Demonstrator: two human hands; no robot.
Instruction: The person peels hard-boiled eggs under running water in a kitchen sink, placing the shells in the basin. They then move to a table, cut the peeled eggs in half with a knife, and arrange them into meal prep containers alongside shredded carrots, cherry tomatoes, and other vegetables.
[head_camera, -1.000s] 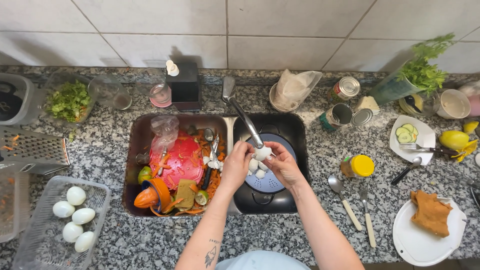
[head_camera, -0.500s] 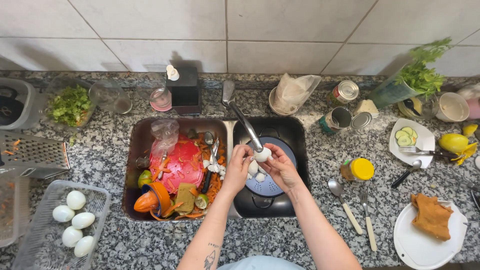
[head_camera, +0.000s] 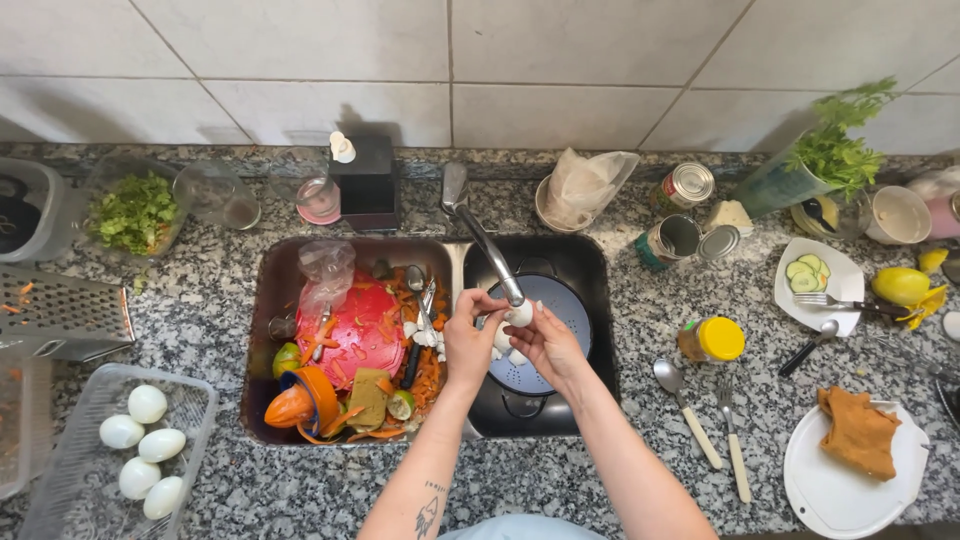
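Note:
My left hand (head_camera: 470, 335) and my right hand (head_camera: 545, 342) meet over the right basin of the sink (head_camera: 590, 260), just under the spout of the tap (head_camera: 490, 240). Between their fingertips they hold a white boiled egg (head_camera: 519, 314). White shell bits lie below it on a blue colander (head_camera: 555, 310) that sits in a dark pot. The left basin is full of carrot peelings, a red plate (head_camera: 362, 330), an orange juicer (head_camera: 300, 400), a sponge and cutlery.
A clear tray with several eggs (head_camera: 140, 440) sits at the lower left, a metal grater (head_camera: 65, 315) above it. Right of the sink lie a yellow-lidded jar (head_camera: 712, 340), a spoon and fork (head_camera: 700, 420), cans, a cucumber plate (head_camera: 815, 280) and a white plate with an orange cloth (head_camera: 855, 450).
Both hands have lifted the egg a little, closer to the tap spout. The view has shifted slightly.

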